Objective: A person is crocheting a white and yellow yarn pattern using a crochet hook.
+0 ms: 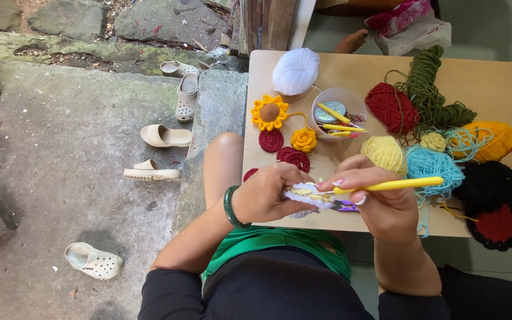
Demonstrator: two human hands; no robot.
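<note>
My left hand [268,192] pinches a small white and yellow crochet piece [304,195] just above the near edge of the wooden table [505,83]. A green bangle [230,207] circles that wrist. My right hand [380,198] grips a yellow-handled crochet hook [395,185], whose metal tip pokes into the crochet piece. Both hands hover over my lap, close together. A purple object [345,206] lies partly hidden under my right hand.
On the table lie a white yarn ball [296,71], a crocheted sunflower [269,112], dark red crochet discs [271,141], a cup of hooks [339,112], and red, green, yellow, blue, orange and black yarn. Several sandals [166,136] are scattered on the concrete floor at left.
</note>
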